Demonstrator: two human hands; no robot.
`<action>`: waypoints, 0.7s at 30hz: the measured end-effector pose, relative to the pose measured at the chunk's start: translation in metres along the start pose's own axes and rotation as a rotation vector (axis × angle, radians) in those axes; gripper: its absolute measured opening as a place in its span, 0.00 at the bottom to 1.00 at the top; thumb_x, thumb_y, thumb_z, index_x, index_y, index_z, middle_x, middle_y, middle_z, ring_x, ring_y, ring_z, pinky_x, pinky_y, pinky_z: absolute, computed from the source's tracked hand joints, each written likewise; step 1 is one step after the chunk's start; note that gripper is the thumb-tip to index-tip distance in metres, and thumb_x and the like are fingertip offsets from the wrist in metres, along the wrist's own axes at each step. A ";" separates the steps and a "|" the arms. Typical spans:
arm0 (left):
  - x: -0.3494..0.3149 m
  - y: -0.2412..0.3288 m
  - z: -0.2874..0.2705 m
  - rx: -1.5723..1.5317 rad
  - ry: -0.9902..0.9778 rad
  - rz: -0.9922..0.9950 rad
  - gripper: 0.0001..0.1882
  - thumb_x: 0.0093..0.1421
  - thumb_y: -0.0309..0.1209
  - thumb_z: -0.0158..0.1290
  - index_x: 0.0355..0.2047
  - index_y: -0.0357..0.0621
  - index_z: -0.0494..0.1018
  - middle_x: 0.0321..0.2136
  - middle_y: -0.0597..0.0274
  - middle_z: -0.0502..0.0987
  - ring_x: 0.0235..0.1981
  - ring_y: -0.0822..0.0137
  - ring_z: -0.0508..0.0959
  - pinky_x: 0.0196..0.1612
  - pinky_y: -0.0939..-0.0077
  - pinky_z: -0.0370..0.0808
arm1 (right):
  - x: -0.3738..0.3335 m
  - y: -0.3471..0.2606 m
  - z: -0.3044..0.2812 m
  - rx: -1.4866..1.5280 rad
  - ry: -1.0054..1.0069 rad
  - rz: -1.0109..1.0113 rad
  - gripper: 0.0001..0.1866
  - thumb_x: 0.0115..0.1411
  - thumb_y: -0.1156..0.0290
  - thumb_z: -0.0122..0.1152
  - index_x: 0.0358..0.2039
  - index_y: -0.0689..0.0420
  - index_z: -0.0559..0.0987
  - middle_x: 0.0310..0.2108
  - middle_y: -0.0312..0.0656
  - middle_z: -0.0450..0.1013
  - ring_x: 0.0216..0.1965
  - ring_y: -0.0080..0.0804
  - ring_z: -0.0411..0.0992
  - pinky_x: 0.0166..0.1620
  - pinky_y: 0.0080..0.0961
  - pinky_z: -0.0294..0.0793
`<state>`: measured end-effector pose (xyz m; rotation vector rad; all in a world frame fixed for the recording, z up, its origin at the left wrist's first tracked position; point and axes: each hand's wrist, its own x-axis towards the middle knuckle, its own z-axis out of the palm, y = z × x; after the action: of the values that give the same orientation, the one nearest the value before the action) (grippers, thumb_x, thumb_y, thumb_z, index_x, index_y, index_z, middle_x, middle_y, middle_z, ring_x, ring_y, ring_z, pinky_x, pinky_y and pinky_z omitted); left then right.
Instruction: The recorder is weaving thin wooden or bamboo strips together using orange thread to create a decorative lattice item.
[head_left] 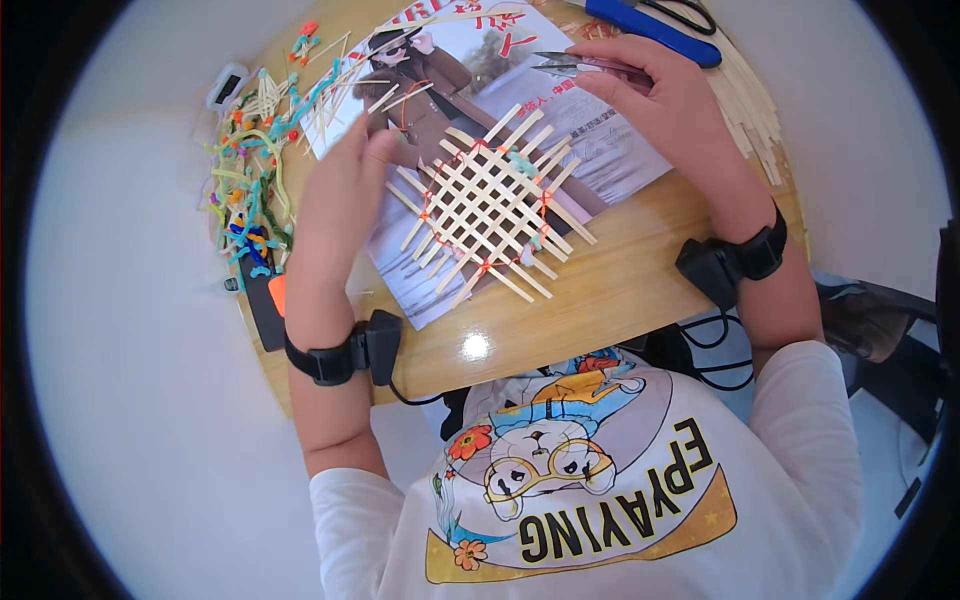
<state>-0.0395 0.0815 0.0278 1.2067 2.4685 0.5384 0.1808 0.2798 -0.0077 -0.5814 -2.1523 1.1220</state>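
On a magazine lies a woven mat of pale flat wooden strips (pixel 490 205), crossed in an open lattice, with orange thread and bits of pale blue fluff round its edge. My left hand (pixel 340 185) is raised just left of the mat; its thumb and forefinger look apart, with nothing visible between them, and the other fingers are hidden. Beyond the mat, at the right, my right hand (pixel 665 95) is closed round small pointed metal snips (pixel 575 66). Their tips point left over the magazine, apart from the mat.
The magazine (pixel 625 155) covers much of the wooden table (pixel 590 300). Colourful fuzzy stems and scraps (pixel 255 190) crowd the left edge, near a small white device (pixel 228 87). Blue-handled tool (pixel 655 30) and a stack of wooden strips (pixel 750 110) lie far right. Loose thin strips (pixel 345 75) sit far left.
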 end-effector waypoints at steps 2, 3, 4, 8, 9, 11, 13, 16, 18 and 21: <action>0.003 0.000 0.012 -0.008 -0.036 0.178 0.22 0.69 0.39 0.45 0.55 0.34 0.67 0.46 0.46 0.74 0.46 0.56 0.74 0.52 0.68 0.68 | 0.000 -0.002 0.000 0.035 0.006 -0.013 0.16 0.57 0.63 0.66 0.43 0.58 0.81 0.30 0.40 0.76 0.30 0.25 0.72 0.36 0.21 0.71; 0.005 -0.003 0.019 -0.025 -0.076 0.348 0.22 0.69 0.40 0.45 0.54 0.33 0.65 0.47 0.45 0.73 0.47 0.54 0.73 0.53 0.68 0.68 | 0.000 -0.004 0.000 0.020 0.002 -0.014 0.16 0.57 0.63 0.66 0.43 0.58 0.81 0.31 0.41 0.77 0.30 0.26 0.72 0.37 0.21 0.72; 0.012 -0.004 0.023 0.122 -0.055 0.433 0.22 0.69 0.40 0.44 0.51 0.32 0.64 0.46 0.44 0.70 0.48 0.49 0.71 0.54 0.67 0.67 | 0.000 -0.006 0.000 0.003 -0.002 -0.014 0.17 0.57 0.63 0.66 0.43 0.58 0.81 0.31 0.41 0.77 0.31 0.26 0.73 0.37 0.22 0.72; 0.035 0.020 0.025 0.153 -0.102 0.434 0.21 0.69 0.42 0.43 0.49 0.32 0.65 0.45 0.43 0.70 0.47 0.47 0.70 0.53 0.65 0.66 | 0.000 -0.003 0.000 0.034 0.029 -0.054 0.16 0.57 0.63 0.66 0.43 0.58 0.81 0.32 0.42 0.78 0.33 0.28 0.75 0.39 0.22 0.73; 0.040 0.034 0.025 0.127 -0.191 0.376 0.22 0.69 0.43 0.43 0.48 0.32 0.66 0.46 0.42 0.70 0.48 0.46 0.70 0.55 0.64 0.65 | 0.001 -0.001 -0.001 0.039 0.032 -0.044 0.16 0.57 0.63 0.66 0.43 0.58 0.81 0.33 0.42 0.78 0.34 0.29 0.75 0.40 0.23 0.74; 0.043 0.052 0.036 0.102 -0.275 0.320 0.24 0.69 0.45 0.42 0.47 0.32 0.66 0.46 0.41 0.69 0.50 0.45 0.69 0.58 0.63 0.64 | 0.001 -0.001 -0.005 0.043 0.037 -0.039 0.17 0.57 0.63 0.66 0.43 0.58 0.81 0.34 0.43 0.78 0.35 0.30 0.76 0.41 0.24 0.74; 0.041 0.062 0.057 0.198 -0.072 0.517 0.35 0.63 0.57 0.45 0.48 0.29 0.70 0.49 0.37 0.71 0.54 0.38 0.68 0.59 0.55 0.63 | 0.002 -0.002 -0.006 -0.029 0.039 -0.020 0.17 0.57 0.62 0.65 0.44 0.58 0.81 0.36 0.43 0.78 0.36 0.31 0.76 0.42 0.24 0.74; 0.044 0.077 0.067 0.030 -0.196 0.597 0.37 0.63 0.56 0.47 0.55 0.32 0.67 0.53 0.38 0.70 0.57 0.41 0.67 0.62 0.56 0.61 | 0.004 -0.001 -0.008 -0.018 0.023 0.013 0.17 0.61 0.68 0.63 0.49 0.60 0.78 0.40 0.38 0.77 0.38 0.19 0.73 0.42 0.17 0.73; 0.035 0.087 0.057 -0.171 -0.248 0.605 0.37 0.63 0.56 0.47 0.57 0.33 0.66 0.54 0.38 0.70 0.59 0.43 0.67 0.63 0.57 0.60 | 0.006 0.002 -0.010 -0.026 0.036 0.024 0.18 0.62 0.68 0.62 0.50 0.60 0.77 0.40 0.38 0.77 0.38 0.19 0.73 0.42 0.17 0.73; 0.015 0.078 0.024 -0.160 -0.220 0.549 0.32 0.67 0.50 0.46 0.60 0.37 0.65 0.56 0.48 0.71 0.57 0.56 0.71 0.61 0.63 0.64 | 0.008 0.017 -0.009 -0.043 0.062 0.013 0.17 0.62 0.66 0.61 0.49 0.59 0.78 0.39 0.42 0.77 0.38 0.28 0.74 0.42 0.23 0.74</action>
<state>0.0153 0.1427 0.0418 1.7716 1.8630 0.6827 0.1829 0.2986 -0.0152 -0.6424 -2.1272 1.0534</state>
